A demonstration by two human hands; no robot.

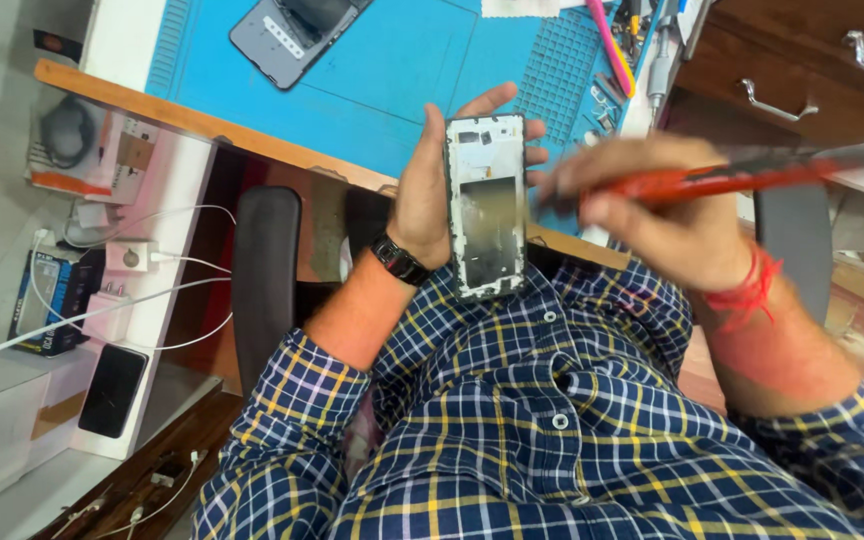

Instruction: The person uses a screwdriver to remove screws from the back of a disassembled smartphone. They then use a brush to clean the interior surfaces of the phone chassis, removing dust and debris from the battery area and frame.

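Note:
My left hand (430, 190) holds an opened phone frame (486, 205) upright in front of my chest, its inner side with a shiny metal plate facing me. A black watch sits on that wrist. My right hand (657, 205), blurred by motion, grips a red-handled tool (742, 175) just to the right of the phone frame; the tool's tip is hidden by blur. A red thread is tied around my right wrist.
A blue work mat (392, 70) covers the desk, with another opened phone (292, 35) on it and several small tools (612, 60) at its right side. Wooden drawers (802, 70) stand at the right. Chargers, cables and a dark phone (112, 390) lie on a white shelf at the left.

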